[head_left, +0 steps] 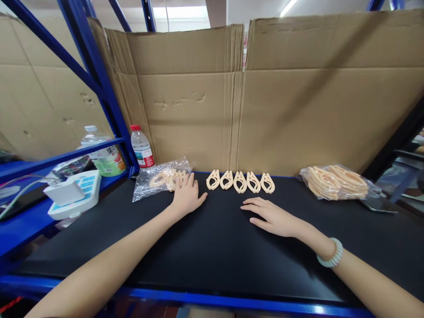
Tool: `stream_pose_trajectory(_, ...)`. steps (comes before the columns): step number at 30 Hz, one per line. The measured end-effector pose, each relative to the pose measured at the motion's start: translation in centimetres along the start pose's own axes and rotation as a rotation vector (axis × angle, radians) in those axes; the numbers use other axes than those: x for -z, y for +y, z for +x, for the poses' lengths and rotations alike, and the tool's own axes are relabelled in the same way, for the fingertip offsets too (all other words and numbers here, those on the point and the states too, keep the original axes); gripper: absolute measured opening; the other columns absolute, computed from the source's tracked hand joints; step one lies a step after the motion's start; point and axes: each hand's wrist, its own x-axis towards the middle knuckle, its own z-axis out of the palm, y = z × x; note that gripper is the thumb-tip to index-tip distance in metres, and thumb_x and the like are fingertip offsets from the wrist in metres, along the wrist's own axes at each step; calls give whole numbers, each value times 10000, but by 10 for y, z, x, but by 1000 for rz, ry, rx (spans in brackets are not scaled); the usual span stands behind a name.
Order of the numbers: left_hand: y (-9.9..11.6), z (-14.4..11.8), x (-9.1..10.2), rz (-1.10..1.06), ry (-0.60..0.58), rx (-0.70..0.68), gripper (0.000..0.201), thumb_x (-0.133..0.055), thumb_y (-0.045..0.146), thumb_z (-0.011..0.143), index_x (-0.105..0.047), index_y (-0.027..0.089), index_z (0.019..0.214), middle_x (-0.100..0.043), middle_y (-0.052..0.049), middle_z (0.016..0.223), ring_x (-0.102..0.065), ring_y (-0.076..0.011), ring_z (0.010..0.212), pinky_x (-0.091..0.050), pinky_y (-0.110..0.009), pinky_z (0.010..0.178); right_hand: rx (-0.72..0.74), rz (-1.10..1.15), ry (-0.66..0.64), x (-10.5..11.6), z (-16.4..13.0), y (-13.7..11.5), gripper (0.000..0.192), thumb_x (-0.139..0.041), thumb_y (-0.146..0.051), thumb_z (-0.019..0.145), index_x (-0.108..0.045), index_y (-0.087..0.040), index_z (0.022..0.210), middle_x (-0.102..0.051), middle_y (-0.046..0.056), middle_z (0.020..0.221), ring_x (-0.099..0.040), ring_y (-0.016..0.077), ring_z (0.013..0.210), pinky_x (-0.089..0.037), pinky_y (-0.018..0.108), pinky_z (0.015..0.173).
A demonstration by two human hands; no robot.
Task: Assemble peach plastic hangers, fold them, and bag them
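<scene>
Both hands lie flat on the black tabletop (212,247). The left hand (188,195) is spread, palm down, fingertips touching the near edge of a clear bag (155,180) of beige clips. The right hand (273,217) is also loosely spread and pinches nothing; it rests just in front of a row of five clips (240,181) laid side by side near the cardboard (265,97) backing. A second, fuller bag (336,182) of the same clips sits well to the right, apart from both hands.

By the look of it, the work is laying clips out in a row, and this is a pause between placements: five are down and neither hand holds one. The next move would likely call for the left hand to reach into the bag it touches, pinch one clip, and set it at an end of the row in line with the others.
</scene>
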Motion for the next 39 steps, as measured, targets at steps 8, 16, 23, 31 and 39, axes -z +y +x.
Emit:
stream_pose_trajectory(8, -5, 3, -2, -61, 90, 7, 615, -488, 386, 855, -448, 20, 1347, -360, -227, 1466, -338, -389, 1342, -217, -571, 1105, 1, 9, 12, -1, -1, -1, 403, -435, -297, 945, -512, -191, 1326, -486, 128, 1378, -436, 263, 1273, -382, 484, 1043)
stream_pose_trajectory(16, 13, -7, 25, -441, 650, -702, 423, -358, 45, 923, -479, 149, 1314, -619, -142, 1249, -571, -213, 1178, -451, -441, 1013, 67, 41, 338, 4, -1, 13, 242, -477, -258, 922, -656, -229, 1082, -599, 100, 1208, -555, 242, 1134, -458, 436, 972)
stream_pose_trajectory(23, 54, -35, 45, -617, 508, -1149, 282, -414, 85, 943, -573, 122, 1172, -713, -96, 957, -665, -175, 930, -508, -347, 975, -152, 226, 1060, 33, -12, 37, 162, -505, -232, 884, -664, -204, 867, -648, 75, 921, -619, 221, 891, -511, 380, 784)
stream_pose_trajectory(31, 55, -35, 45, -773, 291, -1121, 245, -478, 104, 852, -598, 155, 1060, -696, -91, 857, -657, -194, 794, -558, -316, 720, -244, 283, 776, 22, -13, 50, 195, -500, -292, 889, -633, -186, 983, -668, 82, 996, -621, 226, 928, -510, 405, 821)
stream_pose_trajectory(39, 61, -35, 42, -1004, 240, -800, 232, -501, 132, 882, -605, 171, 1086, -679, -84, 926, -632, -168, 831, -530, -288, 733, -95, 40, 296, 4, -11, 34, 449, -460, -406, 944, -455, -172, 1327, -462, 156, 1364, -426, 274, 1276, -368, 490, 1061)
